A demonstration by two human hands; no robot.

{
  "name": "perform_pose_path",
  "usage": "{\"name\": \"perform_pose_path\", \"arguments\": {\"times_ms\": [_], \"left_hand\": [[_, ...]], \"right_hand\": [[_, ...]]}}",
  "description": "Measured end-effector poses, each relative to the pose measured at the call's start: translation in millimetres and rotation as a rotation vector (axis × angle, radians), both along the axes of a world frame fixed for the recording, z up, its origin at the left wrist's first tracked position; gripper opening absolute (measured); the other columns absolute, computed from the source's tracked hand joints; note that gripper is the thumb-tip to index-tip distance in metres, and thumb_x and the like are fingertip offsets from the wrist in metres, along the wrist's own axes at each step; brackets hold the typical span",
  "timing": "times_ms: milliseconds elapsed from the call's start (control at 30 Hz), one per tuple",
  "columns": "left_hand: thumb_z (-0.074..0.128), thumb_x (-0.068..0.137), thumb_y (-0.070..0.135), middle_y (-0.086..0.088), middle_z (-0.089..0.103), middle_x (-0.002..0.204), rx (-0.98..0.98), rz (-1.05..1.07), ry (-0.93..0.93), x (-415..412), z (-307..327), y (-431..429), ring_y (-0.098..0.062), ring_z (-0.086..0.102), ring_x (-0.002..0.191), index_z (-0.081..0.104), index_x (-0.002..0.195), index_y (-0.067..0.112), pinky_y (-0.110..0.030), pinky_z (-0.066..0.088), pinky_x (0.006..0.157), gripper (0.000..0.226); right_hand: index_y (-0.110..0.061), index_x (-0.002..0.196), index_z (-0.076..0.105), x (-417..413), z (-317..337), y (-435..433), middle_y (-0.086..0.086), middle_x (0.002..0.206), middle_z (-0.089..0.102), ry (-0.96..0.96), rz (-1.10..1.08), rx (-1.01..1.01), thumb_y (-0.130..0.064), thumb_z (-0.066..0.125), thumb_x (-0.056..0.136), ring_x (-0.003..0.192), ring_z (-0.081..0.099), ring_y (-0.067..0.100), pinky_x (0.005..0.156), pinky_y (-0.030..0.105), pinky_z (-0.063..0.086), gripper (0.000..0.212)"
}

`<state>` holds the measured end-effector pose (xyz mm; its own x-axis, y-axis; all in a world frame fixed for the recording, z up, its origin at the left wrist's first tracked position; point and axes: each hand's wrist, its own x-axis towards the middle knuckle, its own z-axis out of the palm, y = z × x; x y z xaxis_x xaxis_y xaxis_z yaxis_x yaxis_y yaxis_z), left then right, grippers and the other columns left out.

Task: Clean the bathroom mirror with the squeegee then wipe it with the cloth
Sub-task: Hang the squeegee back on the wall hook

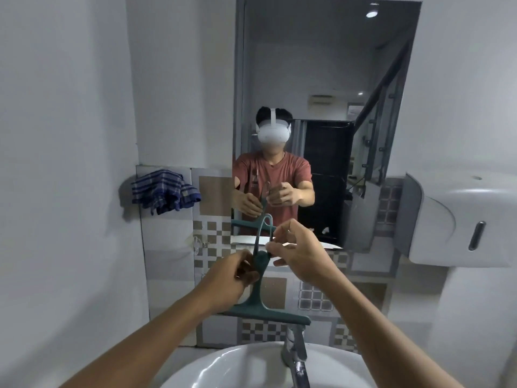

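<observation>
Squeegee [258, 278] pinched by left hand [246, 271] & right hand [298, 254], blade down near tap [293, 351]. Could've slipped w/ loose fingertip grip; cloth [165, 196] far left.

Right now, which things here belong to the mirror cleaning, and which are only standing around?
For the job: green squeegee, held by left hand and right hand; mirror; blue checked cloth hanging on the wall.

Not part of it: sink, tap, wall dispenser.
</observation>
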<state>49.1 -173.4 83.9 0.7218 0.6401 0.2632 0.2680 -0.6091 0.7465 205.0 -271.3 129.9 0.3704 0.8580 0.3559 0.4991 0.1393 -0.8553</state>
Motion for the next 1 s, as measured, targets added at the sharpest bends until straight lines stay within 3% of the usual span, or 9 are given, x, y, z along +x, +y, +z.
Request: {"name": "perform_pose_path", "arguments": {"times_ms": [100,200,333,500,700,1000], "left_hand": [[0.067,0.093,0.019,0.008,0.070,0.111,-0.008,0.042,-0.042,-14,-3,11,-0.012,0.066,0.104,0.062,0.119,0.021,-0.036,0.055,0.098,0.026],[0.068,0.092,0.014,0.005,0.073,0.108,-0.043,0.101,-0.199,-29,-4,26,-0.016,0.070,0.101,0.065,0.115,0.019,-0.041,0.060,0.088,0.025],[0.070,0.089,0.005,0.003,0.073,0.109,-0.007,0.161,-0.322,-47,-1,48,-0.017,0.072,0.100,0.060,0.126,0.024,-0.042,0.062,0.084,0.043],[0.071,0.086,-0.003,0.005,0.069,0.103,0.014,0.175,-0.309,-63,-5,74,-0.014,0.071,0.095,0.050,0.135,0.036,-0.037,0.061,0.084,0.067],[0.071,0.086,-0.004,0.006,0.065,0.107,0.047,0.244,-0.227,-68,-24,112,-0.016,0.068,0.096,0.050,0.137,0.038,-0.036,0.061,0.085,0.069],[0.066,0.087,-0.008,0.009,0.063,0.105,0.054,0.327,-0.252,-47,-52,164,-0.010,0.066,0.092,0.053,0.137,0.037,-0.019,0.058,0.079,0.069]], "right_hand": [[-0.012,0.104,0.055,-17,-8,22,0.012,0.095,0.072,0.077,0.009,0.053,-0.008,0.069,0.093,0.084,0.074,0.024,0.071,0.038,0.064,0.018],[-0.014,0.107,0.055,-30,-12,42,0.015,0.094,0.073,0.119,0.049,0.072,-0.006,0.069,0.093,0.085,0.075,0.027,0.077,0.040,0.063,0.022],[-0.021,0.117,0.054,-45,-19,69,0.011,0.093,0.075,0.128,0.139,0.055,-0.004,0.067,0.093,0.085,0.076,0.020,0.073,0.035,0.064,0.032],[-0.035,0.125,0.056,-57,-38,109,0.016,0.094,0.074,0.116,0.196,0.032,-0.001,0.066,0.093,0.087,0.075,0.026,0.079,0.044,0.063,0.048],[-0.040,0.130,0.052,-65,-58,150,0.006,0.100,0.069,0.034,0.191,-0.087,-0.001,0.064,0.094,0.090,0.073,0.020,0.080,0.038,0.063,0.054],[-0.038,0.142,0.046,-61,-83,208,-0.006,0.096,0.066,-0.077,0.088,-0.128,-0.001,0.059,0.097,0.086,0.068,0.010,0.075,0.028,0.062,0.059]]}}
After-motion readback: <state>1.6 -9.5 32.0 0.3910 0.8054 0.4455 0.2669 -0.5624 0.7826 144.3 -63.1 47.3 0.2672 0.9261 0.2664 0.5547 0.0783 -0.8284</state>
